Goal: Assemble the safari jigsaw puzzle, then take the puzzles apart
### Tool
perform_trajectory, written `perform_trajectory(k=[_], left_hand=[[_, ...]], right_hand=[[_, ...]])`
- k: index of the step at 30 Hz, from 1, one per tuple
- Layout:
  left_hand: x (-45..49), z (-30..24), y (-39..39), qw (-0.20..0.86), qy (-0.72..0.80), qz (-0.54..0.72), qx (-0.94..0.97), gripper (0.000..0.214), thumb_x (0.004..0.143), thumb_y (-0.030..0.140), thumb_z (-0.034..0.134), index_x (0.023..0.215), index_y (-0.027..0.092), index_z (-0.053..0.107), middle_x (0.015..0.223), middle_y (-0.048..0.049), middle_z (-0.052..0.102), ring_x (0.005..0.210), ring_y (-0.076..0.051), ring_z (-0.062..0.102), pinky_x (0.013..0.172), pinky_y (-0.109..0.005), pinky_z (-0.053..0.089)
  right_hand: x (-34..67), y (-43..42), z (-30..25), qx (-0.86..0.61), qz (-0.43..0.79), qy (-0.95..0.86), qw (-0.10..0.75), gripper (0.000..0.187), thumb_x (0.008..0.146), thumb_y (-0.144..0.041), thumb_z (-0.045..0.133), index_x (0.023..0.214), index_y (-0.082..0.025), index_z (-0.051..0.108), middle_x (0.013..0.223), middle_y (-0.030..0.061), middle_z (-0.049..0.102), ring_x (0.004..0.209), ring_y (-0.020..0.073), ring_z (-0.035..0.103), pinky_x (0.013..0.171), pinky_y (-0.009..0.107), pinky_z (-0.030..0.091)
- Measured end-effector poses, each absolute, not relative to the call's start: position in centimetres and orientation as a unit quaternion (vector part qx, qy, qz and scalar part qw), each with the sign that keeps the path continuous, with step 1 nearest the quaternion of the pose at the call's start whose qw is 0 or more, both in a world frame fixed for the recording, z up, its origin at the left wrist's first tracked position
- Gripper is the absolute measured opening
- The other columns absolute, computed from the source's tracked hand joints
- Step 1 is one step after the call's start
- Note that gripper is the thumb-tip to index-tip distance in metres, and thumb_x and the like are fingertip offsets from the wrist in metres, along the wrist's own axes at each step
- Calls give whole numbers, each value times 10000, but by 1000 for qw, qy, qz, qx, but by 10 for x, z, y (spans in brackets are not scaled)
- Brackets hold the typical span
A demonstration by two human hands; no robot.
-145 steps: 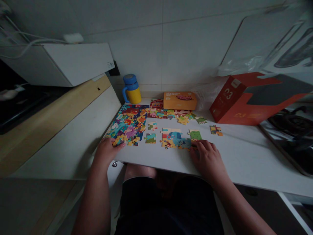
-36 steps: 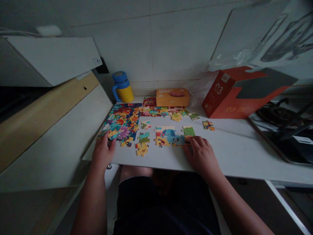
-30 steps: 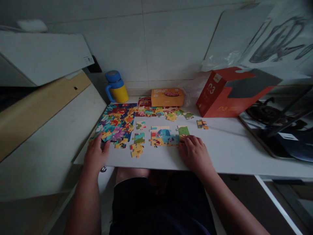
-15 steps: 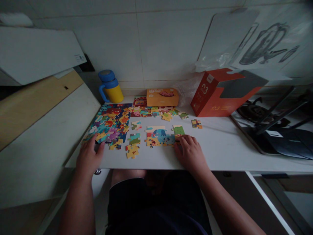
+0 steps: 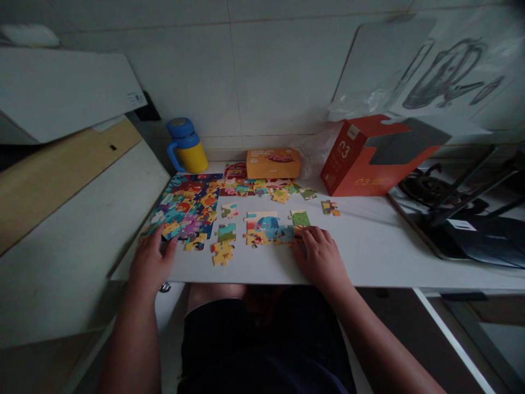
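My left hand [image 5: 151, 262] lies flat near the white table's front left corner, fingers stretched out against the near edge of a large assembled colourful puzzle section [image 5: 184, 205]. My right hand [image 5: 320, 256] rests palm down on the table, fingertips pressed on the right end of a small joined cluster showing a blue elephant [image 5: 268, 227]. A green piece [image 5: 301, 219] sits just beyond those fingers. Loose joined pieces, yellow [image 5: 222, 253] and green-blue [image 5: 225, 232], lie between my hands.
A blue-and-yellow mug [image 5: 186, 145] stands at the back left. An orange puzzle box [image 5: 273, 163] and a row of loose pieces [image 5: 266, 189] lie behind. A large red box [image 5: 369, 158] sits at right, with a dark stove [image 5: 463, 219] beyond it.
Over the last seconds a yellow cluster has come away from the big section and now lies alone between my hands. Both hands stay almost still; the view has shifted slightly.
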State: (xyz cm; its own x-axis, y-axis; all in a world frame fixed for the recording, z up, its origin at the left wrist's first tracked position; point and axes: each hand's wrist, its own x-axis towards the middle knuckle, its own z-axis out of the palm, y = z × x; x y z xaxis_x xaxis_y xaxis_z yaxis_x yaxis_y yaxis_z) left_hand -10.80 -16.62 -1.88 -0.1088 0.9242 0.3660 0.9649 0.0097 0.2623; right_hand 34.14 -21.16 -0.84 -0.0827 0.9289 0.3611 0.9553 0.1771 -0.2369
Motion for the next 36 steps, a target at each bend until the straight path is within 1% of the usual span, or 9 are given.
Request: perform_trajectory(k=[8,14,18,26,31,36], left_hand=[[-109,-19,-166,46,-705,-231,-669,639,1025,516,471,1566,176,484,1486,-205,608,1398,-419,543,1159,-586,463],[-108,-19,-167,50,-710,-232,-663,625,1016,522,487,1559,213,493,1441,-175,642,1369,-412,567,1145,-573,477],[-108,-18,-167,49,-708,-230,-666,629,1016,527,475,1556,205,495,1443,-178,642,1373,-410,564,1148,-570,476],[-106,-17,-167,48,-713,-223,-663,638,1022,537,463,1555,188,496,1453,-188,637,1372,-406,572,1150,-564,477],[-106,-18,-168,49,-710,-228,-664,631,1020,529,472,1562,205,491,1460,-175,635,1393,-401,555,1171,-562,458],[-107,-18,-168,48,-706,-232,-668,633,1020,529,463,1559,198,494,1461,-177,636,1390,-398,559,1174,-561,458]], right_hand=[[342,-212,-8,-637,-32,-737,223,269,1034,-321,562,1262,-209,651,1268,140,675,1147,326,579,926,459,486],[342,-212,-8,-635,-34,-738,226,265,1028,-313,564,1261,-217,650,1264,140,675,1151,330,575,929,465,484],[341,-212,-7,-641,-32,-736,218,242,1030,-314,567,1232,-216,659,1247,130,675,1153,323,573,938,456,482],[341,-212,-6,-640,-35,-737,214,247,1022,-304,581,1239,-217,660,1259,129,671,1146,318,579,956,457,489],[342,-212,-8,-635,-41,-740,221,246,1024,-315,576,1230,-216,668,1255,129,675,1139,320,581,955,468,496],[342,-212,-8,-634,-41,-741,217,241,1034,-320,566,1227,-212,661,1258,132,672,1144,325,578,971,467,491]])
